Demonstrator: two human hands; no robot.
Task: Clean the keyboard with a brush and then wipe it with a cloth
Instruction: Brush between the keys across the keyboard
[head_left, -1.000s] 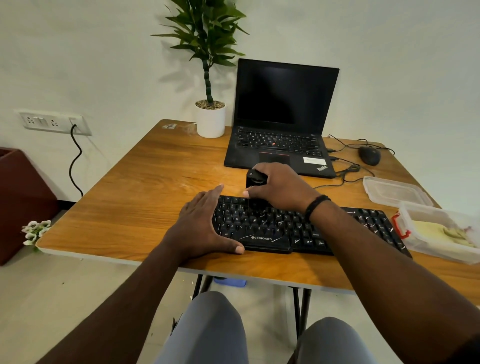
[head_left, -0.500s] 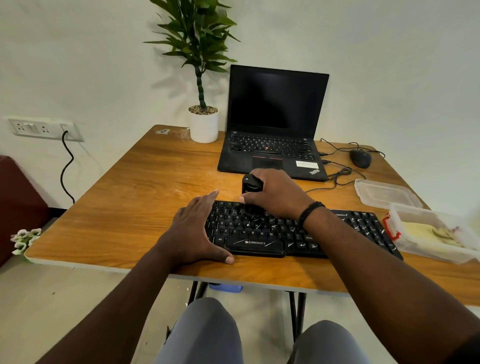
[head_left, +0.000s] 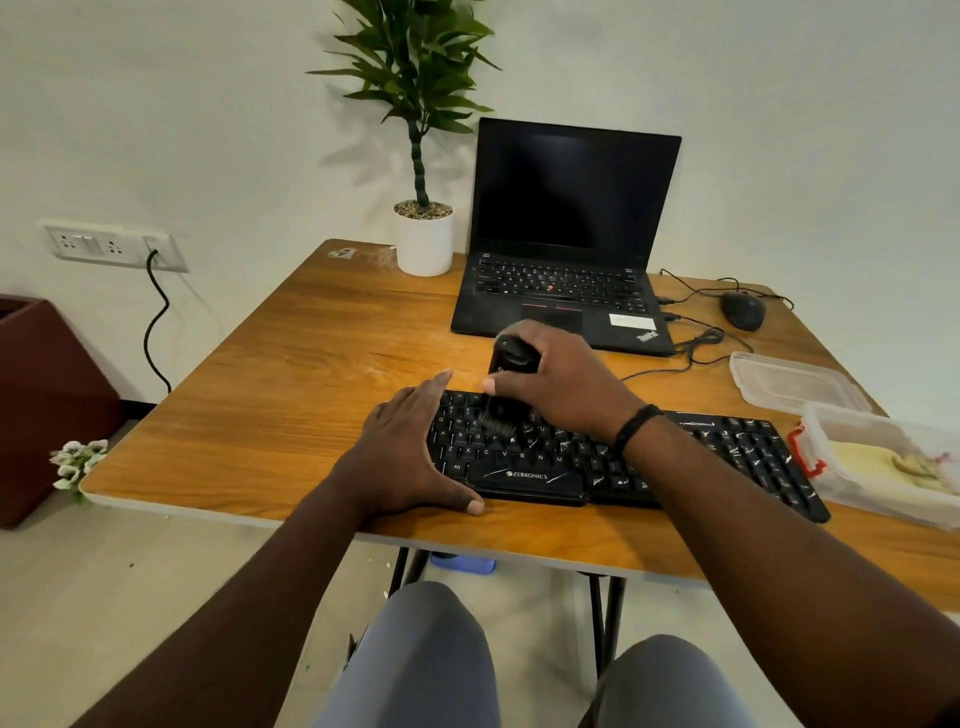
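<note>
A black keyboard (head_left: 737, 457) lies along the front of the wooden table (head_left: 291, 405), with pale streaks on its keys. My right hand (head_left: 561, 384) grips a black brush (head_left: 506, 358) by its handle; the bristles press on the keys at the keyboard's upper left. My left hand (head_left: 405, 457) lies flat against the keyboard's left end, fingers on the edge keys and thumb along the front. A yellowish cloth (head_left: 862, 460) sits inside a clear container (head_left: 883, 499) at the right edge.
An open black laptop (head_left: 571, 249) stands behind the keyboard, a potted plant (head_left: 423, 234) to its left, a mouse (head_left: 744, 310) with cables to its right. A clear lid (head_left: 789, 382) lies by the container. My knees show below the table's front edge.
The brush and my right hand have shifted slightly over the upper left keys, the bristles now blurred. My left hand stays on the keyboard's left end. The head camera has moved a little.
</note>
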